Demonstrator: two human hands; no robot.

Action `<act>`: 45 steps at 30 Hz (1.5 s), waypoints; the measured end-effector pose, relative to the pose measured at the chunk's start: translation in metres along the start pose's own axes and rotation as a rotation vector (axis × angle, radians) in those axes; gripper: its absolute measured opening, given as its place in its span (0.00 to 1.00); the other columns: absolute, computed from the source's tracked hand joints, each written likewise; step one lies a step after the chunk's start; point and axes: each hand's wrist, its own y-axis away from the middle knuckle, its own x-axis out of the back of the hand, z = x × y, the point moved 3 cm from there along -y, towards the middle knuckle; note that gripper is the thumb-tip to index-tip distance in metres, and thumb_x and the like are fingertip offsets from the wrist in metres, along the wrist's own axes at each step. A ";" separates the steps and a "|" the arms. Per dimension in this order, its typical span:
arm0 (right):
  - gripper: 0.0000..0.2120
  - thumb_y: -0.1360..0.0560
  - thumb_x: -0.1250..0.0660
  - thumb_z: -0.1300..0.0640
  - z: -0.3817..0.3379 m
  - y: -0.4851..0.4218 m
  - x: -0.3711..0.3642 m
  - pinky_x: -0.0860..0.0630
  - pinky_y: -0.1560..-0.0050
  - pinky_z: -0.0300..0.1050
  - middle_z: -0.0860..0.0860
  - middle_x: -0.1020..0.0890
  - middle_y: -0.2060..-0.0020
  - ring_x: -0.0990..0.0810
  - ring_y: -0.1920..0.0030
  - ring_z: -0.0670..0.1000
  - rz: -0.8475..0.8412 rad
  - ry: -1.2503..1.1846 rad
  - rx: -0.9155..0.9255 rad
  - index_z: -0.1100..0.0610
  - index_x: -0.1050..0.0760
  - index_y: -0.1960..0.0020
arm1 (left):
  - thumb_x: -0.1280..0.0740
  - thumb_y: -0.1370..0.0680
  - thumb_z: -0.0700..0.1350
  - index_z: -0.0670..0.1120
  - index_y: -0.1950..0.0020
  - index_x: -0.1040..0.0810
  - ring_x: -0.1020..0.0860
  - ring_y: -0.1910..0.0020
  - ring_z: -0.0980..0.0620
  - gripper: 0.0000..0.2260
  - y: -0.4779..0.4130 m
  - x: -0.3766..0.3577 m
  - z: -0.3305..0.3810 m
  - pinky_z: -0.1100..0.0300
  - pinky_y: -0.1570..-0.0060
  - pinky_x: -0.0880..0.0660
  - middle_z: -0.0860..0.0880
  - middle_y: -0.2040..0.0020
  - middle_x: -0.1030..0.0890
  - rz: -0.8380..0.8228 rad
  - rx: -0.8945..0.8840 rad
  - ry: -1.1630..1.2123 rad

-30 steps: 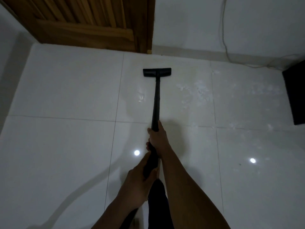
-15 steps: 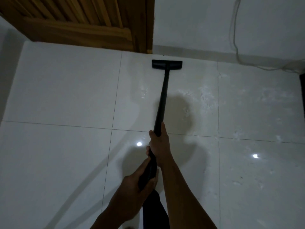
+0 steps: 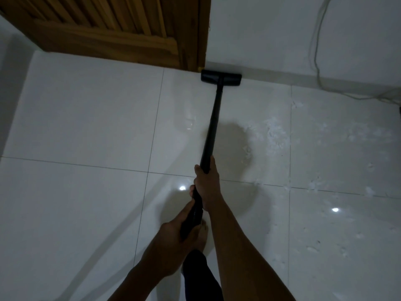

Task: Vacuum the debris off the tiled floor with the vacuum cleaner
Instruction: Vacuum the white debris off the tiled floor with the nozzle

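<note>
Two hands on one tool. Tiled floor (image 3: 76, 127) spreads all round. White debris (image 3: 273, 135) lies scattered to the right of the fingers, thickest just right of the tube's mid-length and thinner further right and nearer the body. Vacuum tube (image 3: 213, 120) has its long axis running straight ahead from the grip, leaning slightly right. It ends in the floor head (image 3: 221, 77), well ahead of the fingers at the foot of the wall (image 3: 271, 29), beside the door (image 3: 108, 33) corner. Head sits ahead-left of the debris, not on it. Right hand (image 3: 207, 181) wraps the tube, forward and nearer the debris. Left hand (image 3: 173, 242) clasps the tube's near end behind it. Judgement: next stroke wants a pull back, then a swing rightward.
</note>
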 end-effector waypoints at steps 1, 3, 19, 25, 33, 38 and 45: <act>0.29 0.16 0.38 0.57 0.002 0.003 -0.001 0.26 0.74 0.44 0.54 0.27 0.65 0.28 0.78 0.49 0.007 -0.006 0.003 0.42 0.42 0.19 | 0.37 0.18 0.49 0.64 0.22 0.45 0.20 0.53 0.70 0.28 0.004 0.000 0.001 0.74 0.54 0.25 0.59 0.33 0.23 0.012 -0.003 0.005; 0.29 0.16 0.37 0.57 0.006 0.012 -0.003 0.25 0.74 0.44 0.54 0.27 0.65 0.28 0.78 0.48 0.016 -0.018 0.002 0.43 0.41 0.19 | 0.37 0.18 0.48 0.66 0.23 0.45 0.19 0.55 0.67 0.27 0.017 0.002 0.005 0.73 0.58 0.24 0.63 0.36 0.24 0.040 -0.003 0.029; 0.29 0.16 0.37 0.58 0.150 0.204 0.005 0.26 0.74 0.43 0.55 0.27 0.63 0.27 0.76 0.47 0.014 0.012 0.102 0.45 0.42 0.18 | 0.38 0.18 0.54 0.62 0.21 0.46 0.21 0.50 0.69 0.28 0.227 -0.058 -0.104 0.74 0.57 0.24 0.61 0.31 0.28 0.039 -0.107 -0.027; 0.32 0.16 0.37 0.57 0.227 0.277 0.030 0.26 0.74 0.42 0.55 0.27 0.62 0.27 0.77 0.46 0.024 0.008 0.052 0.42 0.46 0.17 | 0.37 0.19 0.54 0.61 0.20 0.45 0.20 0.44 0.62 0.29 0.311 -0.106 -0.154 0.72 0.48 0.26 0.55 0.31 0.24 0.039 -0.058 -0.043; 0.32 0.16 0.36 0.57 0.365 0.368 0.098 0.25 0.72 0.44 0.54 0.26 0.66 0.27 0.76 0.47 0.047 -0.041 0.020 0.41 0.45 0.17 | 0.37 0.19 0.53 0.69 0.25 0.52 0.37 0.23 0.46 0.30 0.423 -0.210 -0.225 0.50 0.25 0.36 0.47 0.21 0.37 -0.017 -0.076 -0.156; 0.36 0.25 0.34 0.46 0.458 0.415 0.148 0.18 0.57 0.58 0.52 0.24 0.55 0.22 0.62 0.53 0.076 -0.019 0.038 0.37 0.43 0.19 | 0.38 0.20 0.57 0.67 0.22 0.47 0.32 0.30 0.32 0.29 0.494 -0.276 -0.263 0.47 0.34 0.26 0.34 0.25 0.33 -0.059 -0.134 -0.178; 0.32 0.16 0.37 0.56 0.551 0.504 0.225 0.27 0.73 0.43 0.54 0.29 0.66 0.28 0.77 0.48 0.108 -0.178 -0.018 0.41 0.46 0.17 | 0.41 0.24 0.70 0.72 0.24 0.48 0.33 0.25 0.44 0.31 0.589 -0.359 -0.296 0.44 0.32 0.28 0.44 0.23 0.33 -0.136 -0.166 -0.218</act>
